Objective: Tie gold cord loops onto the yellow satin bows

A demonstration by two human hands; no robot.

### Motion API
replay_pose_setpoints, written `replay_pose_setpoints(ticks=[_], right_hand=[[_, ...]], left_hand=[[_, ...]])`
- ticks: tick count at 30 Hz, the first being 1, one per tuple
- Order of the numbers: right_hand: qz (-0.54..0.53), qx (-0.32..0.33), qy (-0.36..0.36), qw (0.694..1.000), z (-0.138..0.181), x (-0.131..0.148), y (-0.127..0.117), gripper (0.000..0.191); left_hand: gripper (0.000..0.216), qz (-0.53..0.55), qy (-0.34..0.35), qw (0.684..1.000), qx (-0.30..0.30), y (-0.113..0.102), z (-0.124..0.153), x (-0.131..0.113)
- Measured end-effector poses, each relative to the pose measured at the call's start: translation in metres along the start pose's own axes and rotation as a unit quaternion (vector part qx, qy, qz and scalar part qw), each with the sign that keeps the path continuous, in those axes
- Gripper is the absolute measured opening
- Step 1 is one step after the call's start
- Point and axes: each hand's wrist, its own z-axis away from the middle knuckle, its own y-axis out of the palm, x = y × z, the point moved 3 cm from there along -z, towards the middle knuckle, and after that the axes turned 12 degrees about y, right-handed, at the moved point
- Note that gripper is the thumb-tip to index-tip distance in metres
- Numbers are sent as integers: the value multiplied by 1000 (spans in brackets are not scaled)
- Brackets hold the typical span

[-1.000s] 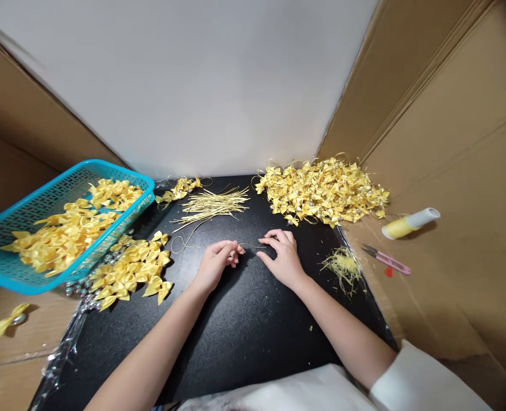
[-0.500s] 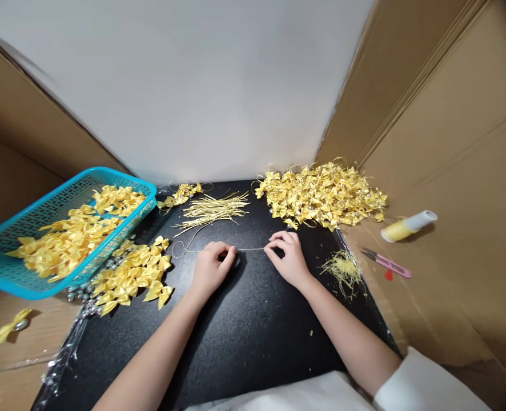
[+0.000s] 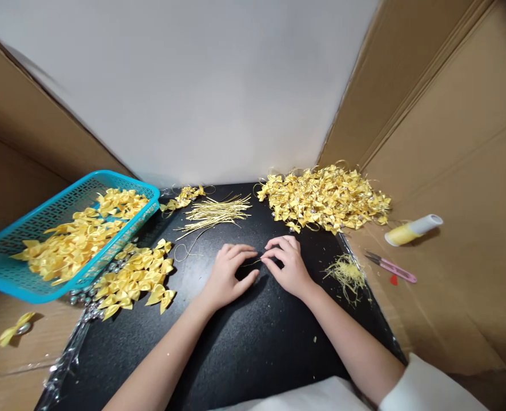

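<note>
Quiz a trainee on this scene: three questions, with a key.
1. What does the right hand pinch?
a) a bead
b) thread
c) a tube

2. True or false: the basket holds yellow bows.

3. Fill in: the pink-handled snips lie on ____, off the black table.

Key: 1. b; 2. true; 3. cardboard.
</note>
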Motion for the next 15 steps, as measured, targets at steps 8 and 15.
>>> replay_pose_setpoints(ticks=[8, 15], right_hand=[[-4, -40, -3, 999, 3, 3, 2, 10], [28, -41, -62, 997, 9, 13, 2, 8]], left_hand=[[36, 397, -240, 871, -165, 18, 5, 12], [38, 465, -333, 795, -200, 28, 10, 18]])
